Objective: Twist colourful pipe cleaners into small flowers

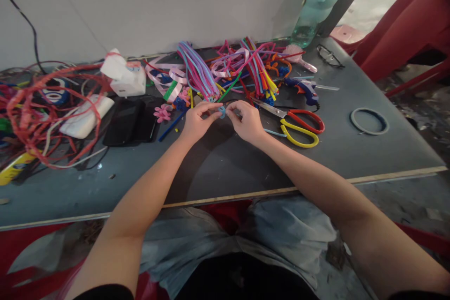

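Note:
Between my fingertips is a small light-blue pipe cleaner (222,112), bent into a loop. My left hand (198,121) pinches it from the left. My right hand (246,121) is closed in a pinch at its right side; whether those fingertips grip the blue piece or only touch it is hard to make out. Just right of my right hand lie scissors (298,126) with one red and one yellow handle. Behind both hands are a bundle of pink, purple and blue pipe cleaners (198,71) and a multicoloured bundle (260,72). A pink pipe-cleaner flower (162,113) lies to the left.
A dark-blue glue gun (305,90), a hairbrush (298,57), a grey ring (369,121) and a green bottle (318,7) stand or lie right. Leftward are black phones (124,122), a white tissue pack (128,78) and tangled red strips (24,112). The table's front edge (225,197) crosses under my forearms.

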